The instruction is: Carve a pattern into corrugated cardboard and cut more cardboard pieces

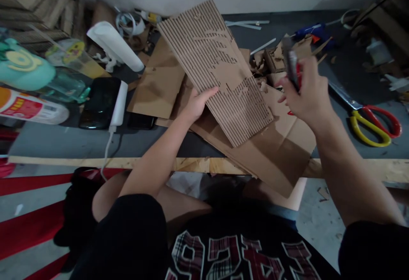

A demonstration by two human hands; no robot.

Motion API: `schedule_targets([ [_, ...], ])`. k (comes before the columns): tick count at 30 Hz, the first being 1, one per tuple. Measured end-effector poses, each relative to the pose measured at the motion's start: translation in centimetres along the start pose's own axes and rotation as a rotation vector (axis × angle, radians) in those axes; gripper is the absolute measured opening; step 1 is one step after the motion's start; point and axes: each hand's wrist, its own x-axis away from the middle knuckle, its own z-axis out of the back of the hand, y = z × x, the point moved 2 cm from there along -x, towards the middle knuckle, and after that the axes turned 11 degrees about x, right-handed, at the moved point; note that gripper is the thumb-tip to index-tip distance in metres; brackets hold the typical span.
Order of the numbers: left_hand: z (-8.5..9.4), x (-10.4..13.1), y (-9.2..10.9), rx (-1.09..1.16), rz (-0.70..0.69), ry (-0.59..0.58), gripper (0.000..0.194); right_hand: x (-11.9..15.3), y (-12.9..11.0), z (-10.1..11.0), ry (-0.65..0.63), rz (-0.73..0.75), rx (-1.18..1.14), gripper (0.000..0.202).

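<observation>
My left hand (198, 104) grips the lower left edge of a corrugated cardboard panel (223, 73), thumb on top and fingers underneath. The panel is tilted above the table, its ridges bared, with patches of flat brown paper still stuck in the middle. To the right of it, my right hand (308, 90) is raised and closed around a red-handled tool (291, 61) with a dark grey head. Motion blurs this tool, so its exact kind is unclear. Beneath the panel lie flat cardboard sheets (271, 144), one jutting past the table's front edge.
Scissors (367, 116) with red and yellow handles lie on the right. Behind them is a blue glue gun (311, 31). Cardboard scraps (271, 61) and white sticks (247, 24) are at the back. Bottles (35, 105), a black device (99, 103) and a white cable (107, 152) occupy the left.
</observation>
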Motion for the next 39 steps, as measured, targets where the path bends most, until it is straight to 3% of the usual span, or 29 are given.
schedule_targets([
  [4, 0.5, -0.2, -0.4, -0.015, 0.014, 0.013, 0.048, 0.0, -2.6, -1.1, 0.012, 0.236, 0.11, 0.049],
  [9, 0.9, -0.4, -0.5, -0.034, 0.043, -0.009, 0.051, 1.2, -3.4, -1.5, -0.015, 0.285, 0.164, 0.06],
  [14, 0.8, -0.5, -0.4, 0.014, 0.048, 0.017, 0.043, 1.9, -3.0, -1.9, -0.056, 0.357, 0.223, 0.05],
  [30, 1.6, -1.3, -1.2, 0.104, 0.023, 0.094, 0.042, 2.6, -4.0, -3.3, -0.06, 0.23, 0.231, 0.05],
  [34, 1.3, -1.0, -0.9, 0.076, 0.035, 0.064, 0.04, 2.2, -3.7, -3.4, 0.021, 0.172, 0.196, 0.053],
  [39, 1.2, -1.0, -0.9, 0.069, 0.016, 0.072, 0.043, 2.2, -3.4, -3.2, 0.012, 0.288, 0.154, 0.052],
])
